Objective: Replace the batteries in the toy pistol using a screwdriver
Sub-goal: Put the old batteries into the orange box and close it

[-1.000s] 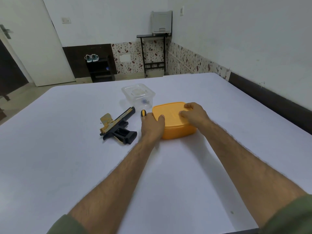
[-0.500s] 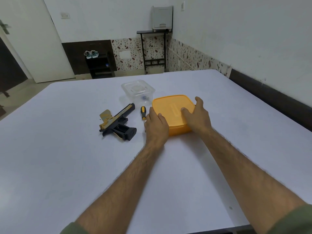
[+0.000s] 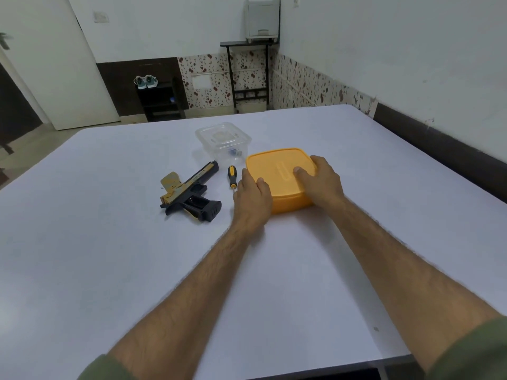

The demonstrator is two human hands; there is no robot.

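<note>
White table [image 3: 109,270]: toy pistol [image 3: 189,192] muzzle pointing far-right.

Noted orange box [image 3: 279,171] near table [image 3: 109,270] centre, white top. Black-and-gold toy pistol [image 3: 189,192]. Yellow-black screwdriver [image 3: 232,176]. Clear tub [image 3: 222,141]. Red-speckled white wall tiles [image 3: 301,83]. Olive sleeves [image 3: 466,352].

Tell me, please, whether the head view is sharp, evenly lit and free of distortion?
Head view: soft, even light, no glare; faint shadows beside the orange box and toy pistol. Wide-angle lens bows the table edges and stretches the forearms. Centre is fairly sharp; forearm outlines look smeared.
</note>
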